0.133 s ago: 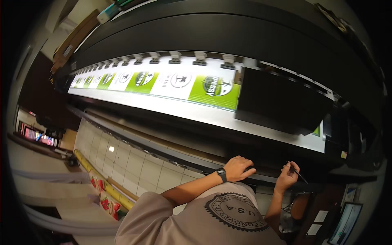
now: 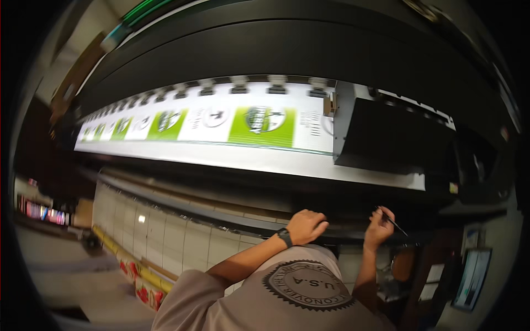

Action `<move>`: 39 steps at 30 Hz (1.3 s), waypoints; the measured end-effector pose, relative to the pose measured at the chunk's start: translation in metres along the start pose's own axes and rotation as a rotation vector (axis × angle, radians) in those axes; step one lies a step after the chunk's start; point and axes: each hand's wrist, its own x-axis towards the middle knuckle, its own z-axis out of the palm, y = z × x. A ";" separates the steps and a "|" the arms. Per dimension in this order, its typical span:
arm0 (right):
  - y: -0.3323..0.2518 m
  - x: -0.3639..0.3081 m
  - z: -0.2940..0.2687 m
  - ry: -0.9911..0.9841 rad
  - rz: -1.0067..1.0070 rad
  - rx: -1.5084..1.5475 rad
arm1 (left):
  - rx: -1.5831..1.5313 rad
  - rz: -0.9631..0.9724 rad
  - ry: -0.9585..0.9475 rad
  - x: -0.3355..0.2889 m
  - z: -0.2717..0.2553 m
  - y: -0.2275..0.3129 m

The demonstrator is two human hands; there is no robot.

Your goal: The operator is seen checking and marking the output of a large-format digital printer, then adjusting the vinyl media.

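At the front edge of the wide-format printer, my right hand pinches a thin dark tool between closed fingers, tip angled down-right for control. My left hand, fingers curled together, rests on the dark ledge to steady me, below the printed sheet and black print carriage.

— What shifted just now?
— My head turned, so the printed sheet sits lower and more level in view.
— And the carriage?
— It shows further right along the sheet.
— Your hands?
— My left hand curled a little tighter on the printer's edge; my right hand barely lifted the thin tool.
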 end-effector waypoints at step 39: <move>-0.002 0.070 0.018 0.029 -0.383 -0.178 | 0.281 0.087 0.021 0.069 0.036 0.023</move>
